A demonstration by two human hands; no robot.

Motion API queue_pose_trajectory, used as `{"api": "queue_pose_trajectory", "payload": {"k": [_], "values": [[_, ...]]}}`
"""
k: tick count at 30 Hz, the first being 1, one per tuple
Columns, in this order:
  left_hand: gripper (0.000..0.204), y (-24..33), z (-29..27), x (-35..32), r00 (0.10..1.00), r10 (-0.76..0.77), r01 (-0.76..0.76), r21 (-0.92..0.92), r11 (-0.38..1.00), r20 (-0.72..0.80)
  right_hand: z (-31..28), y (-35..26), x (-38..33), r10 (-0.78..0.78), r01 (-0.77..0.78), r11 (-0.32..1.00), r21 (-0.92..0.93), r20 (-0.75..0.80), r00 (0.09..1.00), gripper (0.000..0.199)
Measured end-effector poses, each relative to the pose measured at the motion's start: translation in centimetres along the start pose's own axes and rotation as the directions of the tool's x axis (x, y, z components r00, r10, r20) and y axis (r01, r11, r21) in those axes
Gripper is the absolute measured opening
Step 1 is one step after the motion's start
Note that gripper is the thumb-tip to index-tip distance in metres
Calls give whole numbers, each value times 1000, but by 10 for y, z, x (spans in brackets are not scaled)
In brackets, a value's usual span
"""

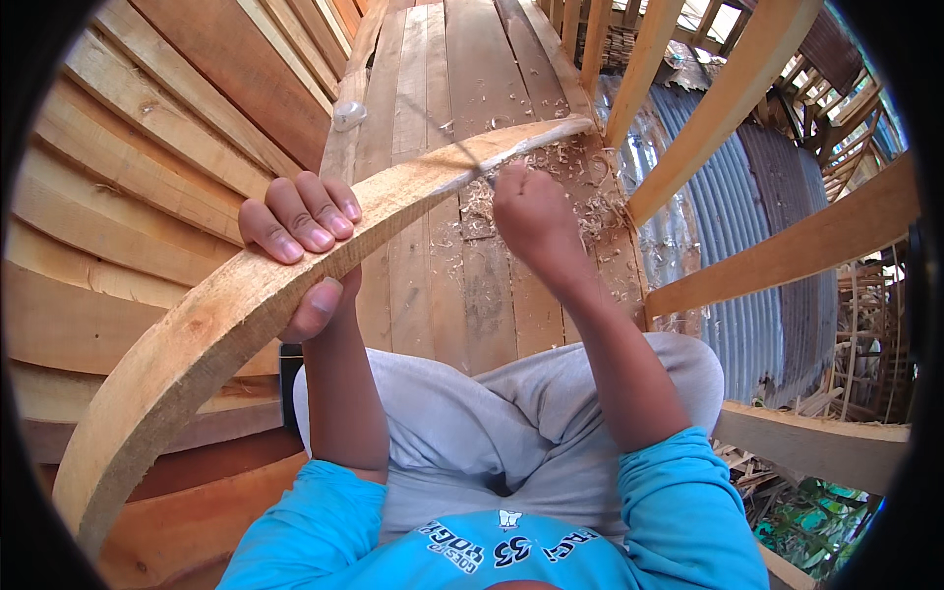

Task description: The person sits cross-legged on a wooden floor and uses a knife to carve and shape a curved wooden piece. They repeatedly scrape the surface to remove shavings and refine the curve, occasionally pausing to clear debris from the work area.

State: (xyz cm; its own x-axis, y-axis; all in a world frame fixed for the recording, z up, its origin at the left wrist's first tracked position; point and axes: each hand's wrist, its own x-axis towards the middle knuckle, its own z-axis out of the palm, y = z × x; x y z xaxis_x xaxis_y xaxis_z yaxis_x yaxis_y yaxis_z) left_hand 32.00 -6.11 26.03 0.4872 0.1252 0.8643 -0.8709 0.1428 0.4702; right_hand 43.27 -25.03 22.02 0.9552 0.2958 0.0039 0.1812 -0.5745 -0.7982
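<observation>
Left hand [305,221] is clamped on the curved plank [211,310], with four fingers over the upper face and the thumb under the near edge. The plank lies slantwise in front of the person: one end comes close at the lower left, and the narrow end points far to the right, near the foot of a post [639,74]. Whether this narrow end rests on the floor [413,285], I cannot tell. Right hand [536,211] is closed in a fist just beside the near edge of the plank, around a thin dark tool [484,172]; its handle is hidden by the fingers, and its blade is blurred.

Along this edge, toward the narrow end, the wood looks paler and rough. If the tool bites too deep there, I think it could follow the grain and tear out a long splinter. Only one hand seems to steady the plank, so a hard pull could make it turn or slide, and the tool could then jump off the edge, perhaps toward the crossed legs [413,408]. A stroke which goes too far left would come near the left fingers.

Curled shavings [477,202] lie on the floor below, and they could hide a small thing that falls. Farther away is a clear plastic object [348,116]; wall boards [128,206] stand at left, and metal sheets [733,226] lie beyond the posts at right.
</observation>
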Motion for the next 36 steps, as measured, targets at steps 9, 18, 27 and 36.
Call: {"api": "queue_pose_trajectory", "payload": {"k": [9, 18, 27, 36], "values": [[31, 8, -6, 2, 1000, 10, -10, -19, 1000, -6, 3, -16, -9, -45, 46, 999, -12, 110, 993, 60], [33, 6, 6, 7, 997, 19, -15, 66, 998, -73, -6, -12, -7, -394, 393, 918, 49, 1, 919, 53], [36, 12, 16, 11, 995, 6, -2, 35, 999, -102, 8, -9, -8, -691, 666, 722, -186, -241, 682, 36], [88, 36, -6, 23, 943, -113, 227, 358, 906, -312, 8, -23, -26, -662, 648, 744, -160, -307, 684, 24]]}}
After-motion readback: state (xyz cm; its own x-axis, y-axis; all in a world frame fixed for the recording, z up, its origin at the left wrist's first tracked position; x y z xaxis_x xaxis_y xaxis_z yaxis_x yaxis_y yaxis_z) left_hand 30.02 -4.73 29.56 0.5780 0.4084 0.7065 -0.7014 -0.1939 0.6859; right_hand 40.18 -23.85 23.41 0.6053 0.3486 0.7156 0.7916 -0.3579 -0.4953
